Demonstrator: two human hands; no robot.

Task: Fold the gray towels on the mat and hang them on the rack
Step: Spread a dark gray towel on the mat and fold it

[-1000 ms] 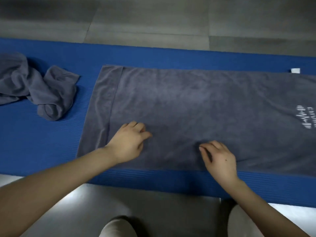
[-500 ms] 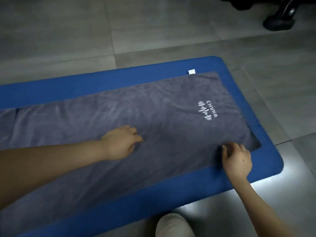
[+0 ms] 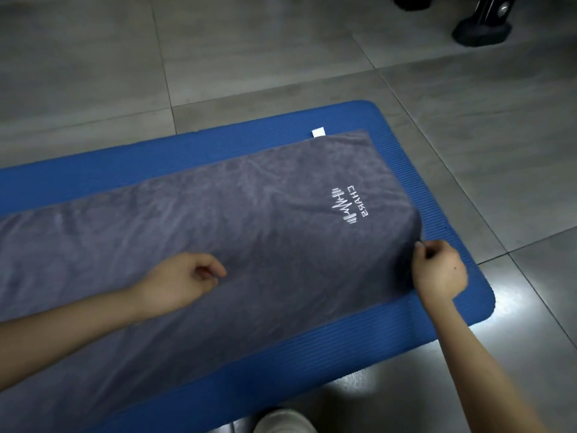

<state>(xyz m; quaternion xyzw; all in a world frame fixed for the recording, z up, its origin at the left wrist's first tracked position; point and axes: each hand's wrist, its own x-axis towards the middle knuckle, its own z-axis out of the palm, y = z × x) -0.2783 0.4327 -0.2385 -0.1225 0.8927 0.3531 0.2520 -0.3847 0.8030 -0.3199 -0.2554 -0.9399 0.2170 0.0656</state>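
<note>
A gray towel (image 3: pixel 218 232) with a white embroidered logo lies spread lengthwise on the blue mat (image 3: pixel 415 170). A small white tag (image 3: pixel 318 132) sticks out at its far right corner. My right hand (image 3: pixel 438 268) pinches the towel's near right corner, and the cloth there is lifted slightly off the mat. My left hand (image 3: pixel 184 281) rests on the middle of the towel with fingers loosely curled and nothing held in them.
Gray floor tiles (image 3: pixel 249 57) surround the mat. A black stand base (image 3: pixel 480 28) sits at the top right. My knee (image 3: pixel 281 421) shows at the bottom edge, near the mat's front side.
The view swung right along the towel, away from the crumpled second towel. My right hand slid to the towel's near right corner and took hold of it. My left hand followed rightward.
</note>
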